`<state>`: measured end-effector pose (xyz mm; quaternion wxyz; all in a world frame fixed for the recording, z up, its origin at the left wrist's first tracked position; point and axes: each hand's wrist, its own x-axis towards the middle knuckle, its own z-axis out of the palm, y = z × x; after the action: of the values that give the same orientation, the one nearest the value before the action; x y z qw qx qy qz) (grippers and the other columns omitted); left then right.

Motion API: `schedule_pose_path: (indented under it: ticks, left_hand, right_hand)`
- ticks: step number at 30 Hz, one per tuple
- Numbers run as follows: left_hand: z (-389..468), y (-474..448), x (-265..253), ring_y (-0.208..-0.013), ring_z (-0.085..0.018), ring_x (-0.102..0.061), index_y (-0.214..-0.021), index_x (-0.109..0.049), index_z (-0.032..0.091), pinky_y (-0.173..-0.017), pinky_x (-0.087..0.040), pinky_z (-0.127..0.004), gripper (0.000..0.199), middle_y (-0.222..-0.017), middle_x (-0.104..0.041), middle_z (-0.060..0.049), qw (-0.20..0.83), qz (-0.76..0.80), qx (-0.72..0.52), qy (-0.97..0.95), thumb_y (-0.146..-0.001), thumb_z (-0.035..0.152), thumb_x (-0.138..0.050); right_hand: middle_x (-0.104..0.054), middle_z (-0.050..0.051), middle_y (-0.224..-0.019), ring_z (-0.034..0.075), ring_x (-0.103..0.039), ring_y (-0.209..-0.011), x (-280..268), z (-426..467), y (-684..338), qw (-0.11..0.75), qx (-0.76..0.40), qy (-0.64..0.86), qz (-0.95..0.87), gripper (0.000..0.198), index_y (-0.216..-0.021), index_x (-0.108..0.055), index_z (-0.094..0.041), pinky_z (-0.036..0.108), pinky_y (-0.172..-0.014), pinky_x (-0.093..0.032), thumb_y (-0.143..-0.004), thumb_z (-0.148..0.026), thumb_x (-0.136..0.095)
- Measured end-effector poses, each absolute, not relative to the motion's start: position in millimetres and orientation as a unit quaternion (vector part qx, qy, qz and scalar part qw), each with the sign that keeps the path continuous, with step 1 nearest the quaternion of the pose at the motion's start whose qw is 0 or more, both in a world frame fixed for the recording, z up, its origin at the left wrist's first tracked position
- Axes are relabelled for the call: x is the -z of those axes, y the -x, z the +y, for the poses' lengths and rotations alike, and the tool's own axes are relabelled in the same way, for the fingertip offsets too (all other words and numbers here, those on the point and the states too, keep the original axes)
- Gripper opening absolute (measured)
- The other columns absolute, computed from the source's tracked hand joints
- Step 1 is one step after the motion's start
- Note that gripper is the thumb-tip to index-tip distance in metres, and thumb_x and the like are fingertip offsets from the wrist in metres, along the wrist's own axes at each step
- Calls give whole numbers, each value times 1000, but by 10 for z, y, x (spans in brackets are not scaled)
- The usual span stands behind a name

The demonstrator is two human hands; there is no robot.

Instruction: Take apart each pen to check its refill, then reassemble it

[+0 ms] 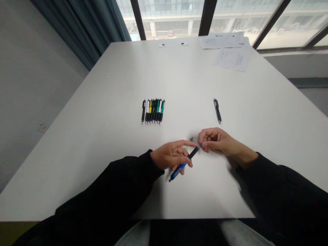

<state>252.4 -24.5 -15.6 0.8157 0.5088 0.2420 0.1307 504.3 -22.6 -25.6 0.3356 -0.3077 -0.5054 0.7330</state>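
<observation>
My left hand [174, 155] grips a blue and black pen [180, 167], which slants up to the right. Its tip end points at my right hand [216, 140], and my left index finger stretches along to that end. The fingers of my right hand are curled in a pinch right beside the pen's end; whatever they hold, if anything, is too small to make out. A small metallic piece [191, 138] lies on the table just left of my right fingertips, perhaps a pen tip.
A row of several pens [153, 112] in black, white, yellow and green lies on the white table [102, 112]. One black pen [217, 111] lies apart on the right. Paper sheets [232, 58] are at the far right, and two small white round objects [184, 44] near the back edge.
</observation>
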Motion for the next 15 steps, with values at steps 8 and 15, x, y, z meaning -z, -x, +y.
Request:
schedule_pose_path:
  ticks: [8, 15]
  left_hand:
    - [-243, -2530, 191, -55, -15, -69, -130, -46, 15, -39, -47, -16, 59, -86, -70, -7, 814, 233, -138, -514, -83, 37, -75]
    - [-246, -2532, 199, -57, -15, -70, -132, -44, 16, -40, -48, -16, 56, -86, -69, -6, 814, 225, -146, -514, -86, 35, -72]
  right_hand:
    - [-63, -1, -69, 8, -55, -58, 244, -229, -5046, 295, -706, 298, -571, 23, -100, -68, -15, 19, -54, -45, -82, -26, -78]
    - [-63, 8, -99, 12, -54, -67, 136, -252, -5007, 336, -418, 415, -735, 31, -120, -62, -19, 25, -57, -46, -92, -30, -64]
